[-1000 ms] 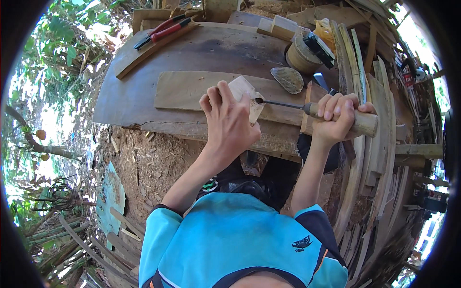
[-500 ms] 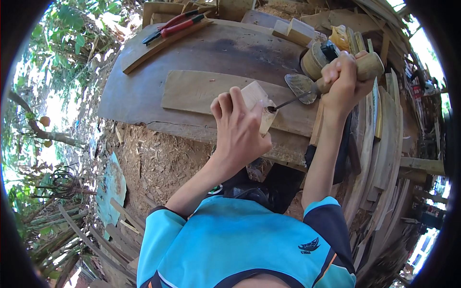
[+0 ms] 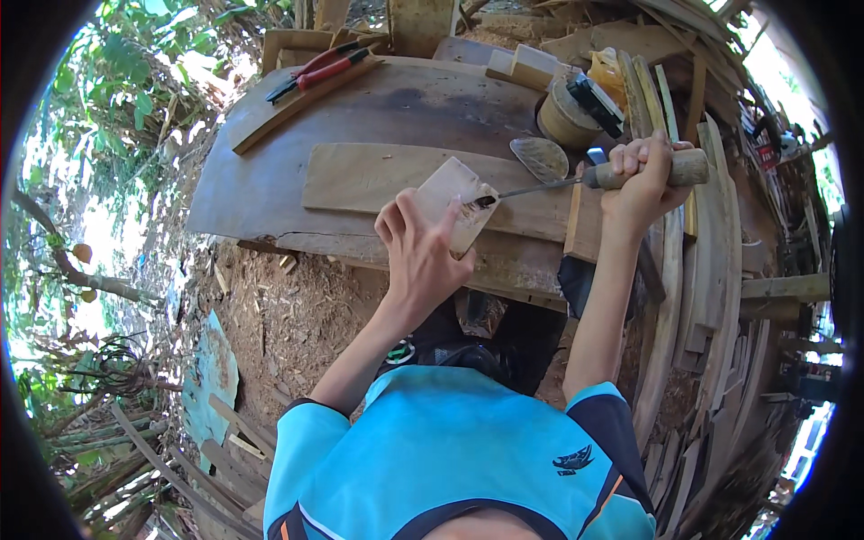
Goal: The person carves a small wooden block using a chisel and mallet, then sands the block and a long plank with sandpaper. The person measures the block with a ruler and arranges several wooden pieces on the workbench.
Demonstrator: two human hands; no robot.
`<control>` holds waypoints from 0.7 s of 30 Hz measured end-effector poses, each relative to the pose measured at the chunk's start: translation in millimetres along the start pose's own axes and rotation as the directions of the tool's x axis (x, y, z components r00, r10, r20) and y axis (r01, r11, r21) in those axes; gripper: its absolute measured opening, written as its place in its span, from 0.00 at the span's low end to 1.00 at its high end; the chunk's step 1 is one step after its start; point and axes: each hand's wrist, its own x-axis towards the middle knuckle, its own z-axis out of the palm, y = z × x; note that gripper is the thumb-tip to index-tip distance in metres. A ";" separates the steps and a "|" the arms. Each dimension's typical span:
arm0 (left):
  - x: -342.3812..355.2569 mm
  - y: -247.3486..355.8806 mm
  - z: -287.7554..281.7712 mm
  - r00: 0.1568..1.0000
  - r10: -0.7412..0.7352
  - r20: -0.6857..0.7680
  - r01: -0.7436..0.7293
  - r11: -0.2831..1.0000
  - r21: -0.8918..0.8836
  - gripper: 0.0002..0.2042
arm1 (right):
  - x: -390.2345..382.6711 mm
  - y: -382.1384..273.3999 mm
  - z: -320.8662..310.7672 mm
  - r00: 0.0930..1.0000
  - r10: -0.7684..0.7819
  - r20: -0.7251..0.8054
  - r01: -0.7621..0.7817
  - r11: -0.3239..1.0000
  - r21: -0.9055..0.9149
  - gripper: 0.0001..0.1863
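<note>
My left hand (image 3: 418, 247) grips a pale wooden block (image 3: 454, 189) over a flat board (image 3: 351, 175) on the worn wooden bench (image 3: 243, 198). The block has a dark gouged hollow. My right hand (image 3: 643, 184) is closed round the thick wooden handle (image 3: 688, 167) of a long thin steel cutting tool (image 3: 540, 187), whose tip sits at the hollow. Above the tool lies a flat oval stone-like piece (image 3: 538, 157), beside a round tan container (image 3: 565, 117) with a black item (image 3: 594, 106) on it.
Red-handled pliers (image 3: 328, 70) rest on a wood strip (image 3: 261, 130) at the back left. Wooden offcuts (image 3: 526, 67) lie behind the bench, long planks (image 3: 720, 270) stand along the right, and chips cover the dirt ground (image 3: 261, 306). A turquoise sheet (image 3: 207, 378) and plants are at the left.
My right hand with the tool swung up and outward half a second ago and has since come partly back down. My left hand and the block have shifted slightly, showing more of the block's face.
</note>
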 end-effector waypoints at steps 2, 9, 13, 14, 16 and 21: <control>-0.5 3.7 -0.1 1.000 0.021 -0.006 -0.021 1.000 0.020 0.28 | -10.7 -4.4 5.5 0.993 -0.043 0.108 0.048 0.998 -0.038 0.10; -3.0 9.6 2.3 0.993 0.107 -0.043 -0.102 0.990 0.101 0.31 | -31.1 -14.3 9.2 0.966 -0.102 0.239 0.098 0.995 0.029 0.11; -2.3 8.3 0.9 0.992 0.126 -0.034 -0.120 0.984 0.129 0.31 | -37.4 -9.7 9.9 0.938 -0.126 0.324 0.150 0.987 -0.053 0.11; -1.4 8.4 0.2 0.992 0.121 -0.025 -0.117 0.986 0.118 0.31 | -40.0 -7.3 10.1 0.923 -0.163 0.348 0.193 0.980 -0.054 0.11; 0.4 8.5 -1.7 0.994 0.110 -0.007 -0.109 0.989 0.099 0.31 | -45.6 -2.9 9.6 0.888 -0.234 0.396 0.275 0.960 -0.051 0.11; 3.3 7.3 -0.2 0.995 0.096 -0.013 -0.095 0.992 0.082 0.30 | -50.3 -6.4 10.4 0.907 -0.211 0.364 0.198 0.978 0.071 0.13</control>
